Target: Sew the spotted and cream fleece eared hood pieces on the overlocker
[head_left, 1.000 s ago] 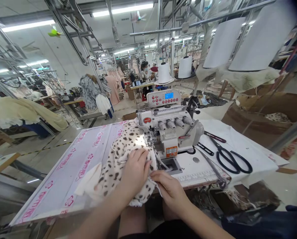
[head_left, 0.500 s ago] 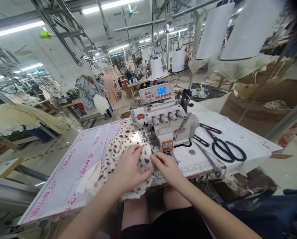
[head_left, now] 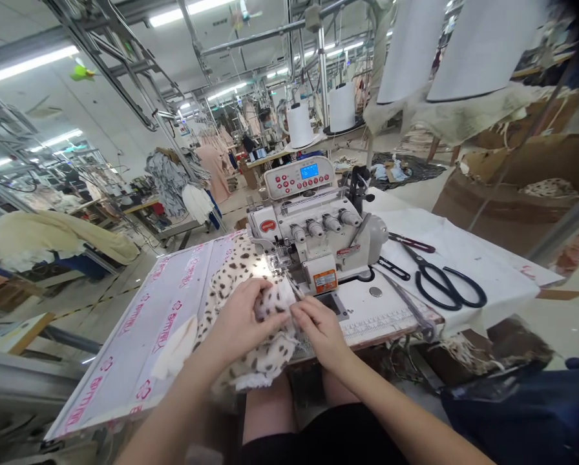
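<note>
A cream fabric with dark spots lies across the left of the sewing bed and hangs over the front edge. Its upper part runs under the lit presser foot of a white overlock sewing machine. My left hand rests on the cloth, thumb and fingers closing on a fold of it. My right hand pinches the fabric's right edge, just in front of the machine's needle area. The fingertips of both hands are close together, with the cloth bunched between them.
Black-handled scissors and a dark thread snip lie right of the machine. White thread cones stand behind it. A cardboard box sits at the far right. Printed sheeting covers the left of the table.
The camera view has shifted slightly. My left hand has moved a little left, and the cloth between my hands is more bunched. Both hands keep hold of it.
</note>
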{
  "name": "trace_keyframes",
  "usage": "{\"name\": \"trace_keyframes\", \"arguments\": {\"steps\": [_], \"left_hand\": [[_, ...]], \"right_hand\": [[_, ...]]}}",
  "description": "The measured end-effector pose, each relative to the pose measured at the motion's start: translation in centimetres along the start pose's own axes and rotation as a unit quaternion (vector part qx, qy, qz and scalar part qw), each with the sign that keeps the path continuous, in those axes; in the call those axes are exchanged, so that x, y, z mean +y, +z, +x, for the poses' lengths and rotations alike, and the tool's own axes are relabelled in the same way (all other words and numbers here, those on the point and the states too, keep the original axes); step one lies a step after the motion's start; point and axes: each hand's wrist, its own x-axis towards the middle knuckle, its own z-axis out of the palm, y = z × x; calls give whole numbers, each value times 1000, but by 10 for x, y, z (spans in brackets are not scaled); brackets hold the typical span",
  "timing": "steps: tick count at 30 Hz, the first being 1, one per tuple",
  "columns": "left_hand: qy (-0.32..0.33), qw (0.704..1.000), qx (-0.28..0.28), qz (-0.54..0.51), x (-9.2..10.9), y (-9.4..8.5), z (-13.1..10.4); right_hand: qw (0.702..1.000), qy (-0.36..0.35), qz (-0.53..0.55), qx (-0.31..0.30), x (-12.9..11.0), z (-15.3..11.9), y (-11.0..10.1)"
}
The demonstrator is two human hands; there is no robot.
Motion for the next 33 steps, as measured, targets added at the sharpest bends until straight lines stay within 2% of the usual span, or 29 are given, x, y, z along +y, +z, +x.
{"name": "trace_keyframes", "arguments": {"steps": [2, 7, 10, 12, 13, 15, 17, 20, 23, 27, 33], "left_hand": [[5, 1000, -10, 21, 2, -2, -2], [18, 997, -40, 68, 13, -2, 0], [12, 995, -4, 96, 15, 7, 4], [-10, 992, 47, 113, 14, 16, 7], [-17, 990, 72, 118, 13, 21, 8], [-19, 986, 108, 126, 10, 27, 10], [-16, 983, 127, 129, 8, 29, 11], [-18, 983, 128, 132, 5, 27, 13], [-7, 982, 114, 151, 7, 21, 15], [29, 974, 113, 196, 13, 19, 16], [89, 966, 117, 212, 14, 32, 13]], "right_hand": [[999, 14, -16, -45, -5, 5, 0], [998, 23, 9, -57, -26, 19, 5], [998, -3, 28, -61, -36, 20, 4], [999, -23, 20, -37, -35, 19, 0], [1000, -23, 16, -5, -31, 18, -2], [997, 11, 19, 69, -19, 19, -5], [992, 75, 34, 91, -4, 20, -4], [988, 148, 44, 14, 12, 21, 5], [985, 163, 42, -31, 20, 19, 18], [985, 158, 58, -39, 24, 15, 27], [987, 138, 64, -45, 20, 15, 22]]}}
